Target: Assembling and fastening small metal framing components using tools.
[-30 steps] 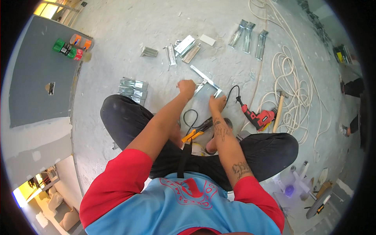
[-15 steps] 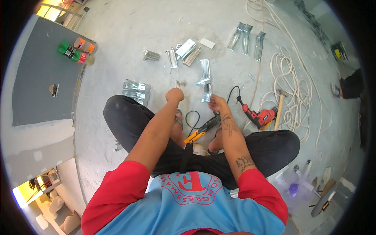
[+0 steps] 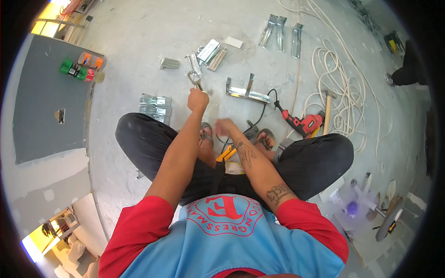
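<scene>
My left hand is closed round a metal hand tool with a curved, hook-like end; its exact kind is not clear. The tool points away from me, towards loose metal pieces on the floor. My right hand hangs between my knees, smeared by motion, so its fingers cannot be made out. Beyond it lies a shiny bent metal channel with a strip standing up across it. Under my right hand, between my feet, is a black and yellow tool with a dark cord.
Several cut metal channels lie ahead, with a stack by my left knee and others farther right. A red drill, a hammer and coiled white cable lie to the right. Bottles are at far left.
My right hand has let go of the metal channel and drawn back leftward. The channel now lies turned sideways. My left hand has moved forward, its tool's curved end now showing.
</scene>
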`<state>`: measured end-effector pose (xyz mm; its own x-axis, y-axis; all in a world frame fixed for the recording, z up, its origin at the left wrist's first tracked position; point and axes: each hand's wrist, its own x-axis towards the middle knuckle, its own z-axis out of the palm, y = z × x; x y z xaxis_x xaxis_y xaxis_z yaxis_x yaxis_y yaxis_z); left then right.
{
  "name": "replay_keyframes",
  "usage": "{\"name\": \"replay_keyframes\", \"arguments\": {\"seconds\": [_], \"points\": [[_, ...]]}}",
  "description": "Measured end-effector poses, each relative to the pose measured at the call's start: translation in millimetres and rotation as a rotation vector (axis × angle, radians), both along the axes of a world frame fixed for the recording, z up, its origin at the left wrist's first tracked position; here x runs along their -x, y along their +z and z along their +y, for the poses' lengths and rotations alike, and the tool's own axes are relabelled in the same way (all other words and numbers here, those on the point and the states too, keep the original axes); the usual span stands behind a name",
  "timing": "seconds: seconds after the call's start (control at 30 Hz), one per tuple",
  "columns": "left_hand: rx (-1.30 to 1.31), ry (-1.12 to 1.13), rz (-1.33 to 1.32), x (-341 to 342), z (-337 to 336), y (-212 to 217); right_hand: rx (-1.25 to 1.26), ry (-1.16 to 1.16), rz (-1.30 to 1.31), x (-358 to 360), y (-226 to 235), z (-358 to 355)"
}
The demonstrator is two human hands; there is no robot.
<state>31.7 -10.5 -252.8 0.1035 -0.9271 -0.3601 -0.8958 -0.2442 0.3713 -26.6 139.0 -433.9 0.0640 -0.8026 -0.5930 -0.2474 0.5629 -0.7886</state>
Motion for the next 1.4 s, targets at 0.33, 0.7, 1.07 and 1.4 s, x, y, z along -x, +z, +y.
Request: {"name": "replay_keyframes", "arguments": {"seconds": [0.33,0.7,1.07,1.4], "points": [[0.410,-0.287,0.613,51.1,36.6,58.8,0.387,-0.742,-0.022,74.0,235.3,-70.2],[-0.198,-0.278,0.712,75.1,-11.6,32.4,0.115,-1.009,-1.069,163.5,214.8,-0.4],[-0.171,-0.416,0.091,109.9,-62.4,-92.1,-0.295,-0.861,-0.097,172.7,137.9,13.9],[0.143,-0.599,0.145,98.8,-74.8,-98.5,-0.334,-1.012,-0.285,155.9,109.8,13.2]]}}
